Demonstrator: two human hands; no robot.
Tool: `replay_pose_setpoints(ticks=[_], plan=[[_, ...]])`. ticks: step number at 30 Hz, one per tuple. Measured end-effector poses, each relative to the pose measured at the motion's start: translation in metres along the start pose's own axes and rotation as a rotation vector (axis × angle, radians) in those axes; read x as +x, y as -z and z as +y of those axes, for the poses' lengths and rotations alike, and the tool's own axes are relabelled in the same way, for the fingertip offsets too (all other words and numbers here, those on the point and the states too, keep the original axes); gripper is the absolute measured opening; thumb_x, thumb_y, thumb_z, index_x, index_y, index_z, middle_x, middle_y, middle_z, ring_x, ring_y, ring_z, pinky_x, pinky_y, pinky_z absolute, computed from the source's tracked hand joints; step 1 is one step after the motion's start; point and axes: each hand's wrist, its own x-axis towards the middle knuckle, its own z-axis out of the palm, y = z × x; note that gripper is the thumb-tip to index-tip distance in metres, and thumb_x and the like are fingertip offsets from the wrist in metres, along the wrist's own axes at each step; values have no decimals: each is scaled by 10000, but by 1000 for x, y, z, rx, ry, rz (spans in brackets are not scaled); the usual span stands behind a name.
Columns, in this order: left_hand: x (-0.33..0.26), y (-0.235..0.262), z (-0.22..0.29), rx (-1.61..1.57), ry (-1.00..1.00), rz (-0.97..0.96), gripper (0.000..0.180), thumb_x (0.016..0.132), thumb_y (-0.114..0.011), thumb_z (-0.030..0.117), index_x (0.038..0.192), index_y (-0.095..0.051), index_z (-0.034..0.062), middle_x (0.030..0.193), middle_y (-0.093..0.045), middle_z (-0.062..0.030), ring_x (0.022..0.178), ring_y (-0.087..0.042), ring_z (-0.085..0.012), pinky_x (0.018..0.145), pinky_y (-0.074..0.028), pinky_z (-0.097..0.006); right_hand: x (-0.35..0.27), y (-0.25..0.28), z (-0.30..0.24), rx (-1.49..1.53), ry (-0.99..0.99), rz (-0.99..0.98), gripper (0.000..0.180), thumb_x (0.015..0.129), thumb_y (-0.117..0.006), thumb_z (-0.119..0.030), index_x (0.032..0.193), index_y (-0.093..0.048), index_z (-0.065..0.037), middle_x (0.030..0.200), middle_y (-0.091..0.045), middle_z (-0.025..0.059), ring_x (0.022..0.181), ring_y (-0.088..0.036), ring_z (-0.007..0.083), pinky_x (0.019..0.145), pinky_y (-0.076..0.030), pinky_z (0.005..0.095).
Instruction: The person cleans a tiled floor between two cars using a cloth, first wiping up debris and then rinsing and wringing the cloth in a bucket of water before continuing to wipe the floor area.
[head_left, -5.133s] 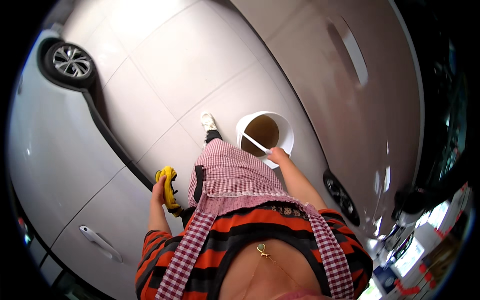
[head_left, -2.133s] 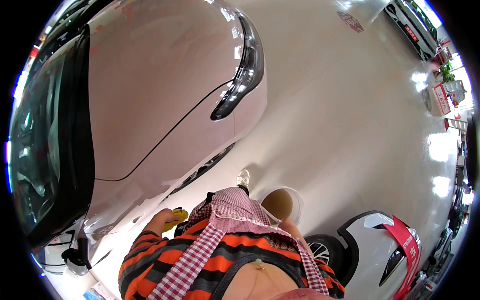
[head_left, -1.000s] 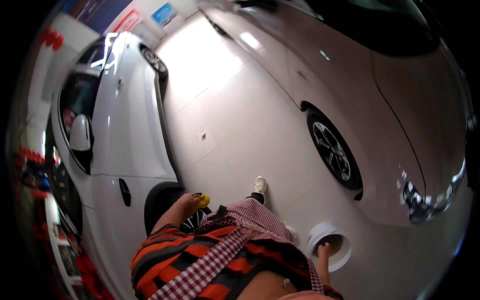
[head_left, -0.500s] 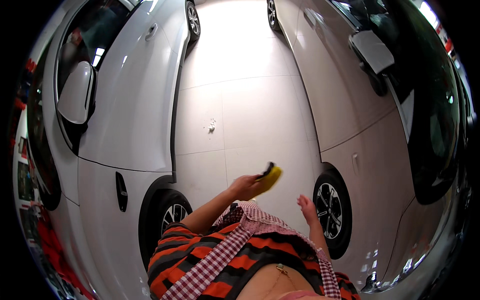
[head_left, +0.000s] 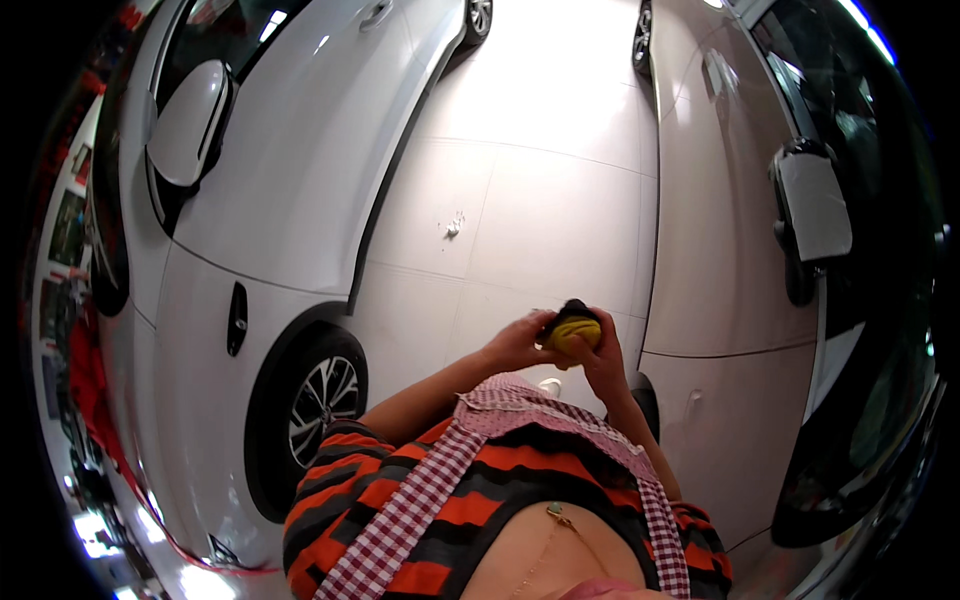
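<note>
In front of my waist, both hands are closed on a soft, bunched yellow and black cloth (head_left: 576, 333). Its black part shows along the far side, and the yellow folds face me. My left hand (head_left: 515, 343) grips the cloth's left side, its fingers partly hidden by the folds. From the right, my right hand (head_left: 604, 362) presses its thumb and fingers against the yellow part. The cloth is held above the floor, touching neither car.
A white car (head_left: 290, 160) stands on my left and a beige-looking car (head_left: 720, 250) on my right. Their mirrors jut out. Between them runs a pale tiled floor (head_left: 540, 210) with a small white scrap (head_left: 453, 228). A red hose (head_left: 150, 510) lies along the lower left.
My right hand has come in from the right and taken hold of the cloth, which was in my left hand alone. My view has shifted, so the cars sit differently.
</note>
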Motion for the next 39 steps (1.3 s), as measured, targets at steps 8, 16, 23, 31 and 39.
replay_pose_setpoints(ticks=[8,16,23,31,39], plan=[[15,70,15,546,106,348,378,688,-741,259,1014,-620,108,851,-658,-92,730,-639,-268,674,-506,-347,88,17,-47,-655,204,-215,636,602,-844,-202,1116,-520,-15,933,-635,139,839,-638,225,704,-523,312],[101,158,23,708,-239,536,556,678,-755,259,1176,-554,115,1170,-522,-87,1055,-486,-286,904,-381,-412,165,-3,-14,-280,-360,-610,482,892,-561,-387,1171,-486,-2,914,-633,97,788,-600,124,715,-495,266],[145,161,-67,-452,494,106,961,806,-399,718,1248,-396,-135,1269,-429,-307,1246,-361,-365,1035,-284,-412,222,-30,-19,-24,-470,-292,376,959,-464,-310,1150,-530,7,1040,-590,40,937,-538,102,819,-445,254],[165,190,-31,-696,565,-92,663,885,-453,567,1149,-521,-38,1014,-597,-63,920,-541,-121,800,-428,-241,260,-53,-21,164,-410,-167,386,964,-451,-297,1230,-470,-17,1115,-563,39,981,-544,116,863,-448,279],[165,212,-49,-864,307,263,411,953,-468,254,1228,-437,-51,1150,-548,-121,1038,-544,-187,928,-423,-333,283,-6,-38,215,-383,112,335,930,-520,-271,1097,-535,19,1015,-596,79,914,-581,152,802,-486,284]])
